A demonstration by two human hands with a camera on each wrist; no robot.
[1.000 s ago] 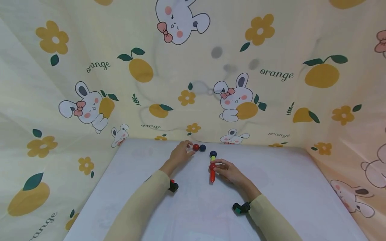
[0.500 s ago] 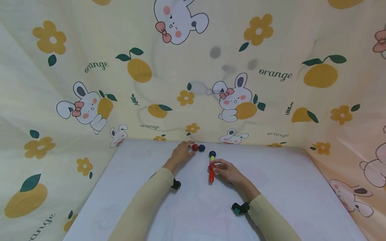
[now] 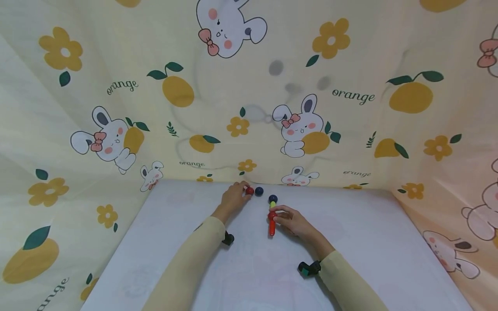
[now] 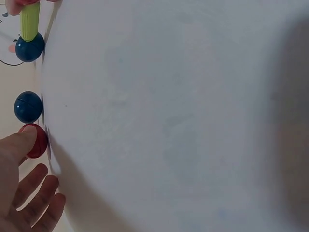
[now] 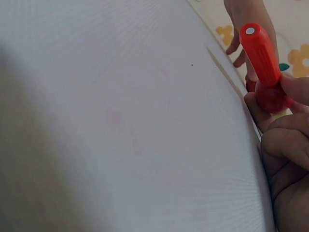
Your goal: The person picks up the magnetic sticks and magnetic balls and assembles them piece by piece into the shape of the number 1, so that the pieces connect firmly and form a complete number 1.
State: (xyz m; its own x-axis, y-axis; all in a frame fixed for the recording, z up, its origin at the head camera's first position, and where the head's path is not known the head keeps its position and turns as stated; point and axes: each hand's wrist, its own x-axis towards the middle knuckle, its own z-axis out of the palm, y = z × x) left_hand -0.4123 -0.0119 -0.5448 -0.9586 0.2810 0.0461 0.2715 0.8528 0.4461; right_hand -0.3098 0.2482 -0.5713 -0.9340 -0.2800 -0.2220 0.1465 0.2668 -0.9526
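In the head view, my left hand (image 3: 234, 198) pinches a loose red ball (image 3: 249, 191) at the back of the table; the left wrist view has the thumb on it, the other fingers spread. Close beside that ball lies a loose dark blue ball (image 4: 28, 107). My right hand (image 3: 294, 221) grips a second red ball (image 5: 270, 98), the middle joint of a straight chain. From this joint a red rod (image 5: 261, 55) points toward me. A yellow-green rod (image 4: 30, 21) runs the other way to another dark blue ball (image 3: 273, 198) at the chain's far end.
A white table (image 3: 249, 272) lies under both hands. Behind it hangs a cream cloth (image 3: 218, 112) printed with rabbits and oranges, meeting the table's back edge close to the loose balls. Small dark cameras (image 3: 309, 268) sit at the wrists.
My left fingers have closed in on the loose red ball, which has shifted slightly left, away from the loose blue ball. My right hand keeps holding the chain in place.
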